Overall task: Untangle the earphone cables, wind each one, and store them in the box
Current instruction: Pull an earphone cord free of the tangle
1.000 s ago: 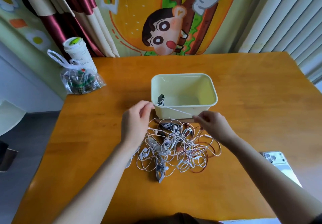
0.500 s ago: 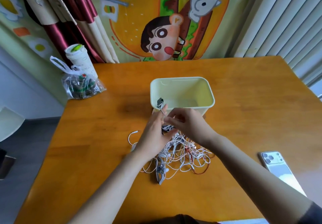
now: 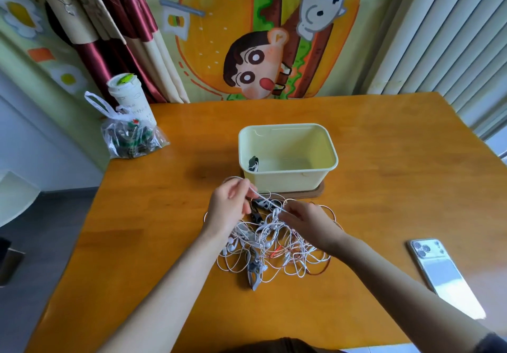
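A tangled heap of white earphone cables point(image 3: 277, 248), with a few red strands and grey clips in it, lies on the wooden table in front of a pale yellow box point(image 3: 288, 179). One wound bundle with a dark clip point(image 3: 253, 162) sits in the box's left corner. My left hand point(image 3: 229, 206) pinches a white cable just above the heap's far edge. My right hand point(image 3: 304, 221) pinches the same cable a short way to the right, so a short taut stretch point(image 3: 267, 201) runs between them.
A white phone point(image 3: 441, 273) lies face down at the right front. A clear plastic bag point(image 3: 131, 138) and a white cup point(image 3: 131, 100) stand at the table's far left corner. The box rests on a brown lid point(image 3: 318, 192).
My hands met close together over the heap half a second ago and have since drawn a little apart, stretching a short length of cable between them. The view has tilted slightly.
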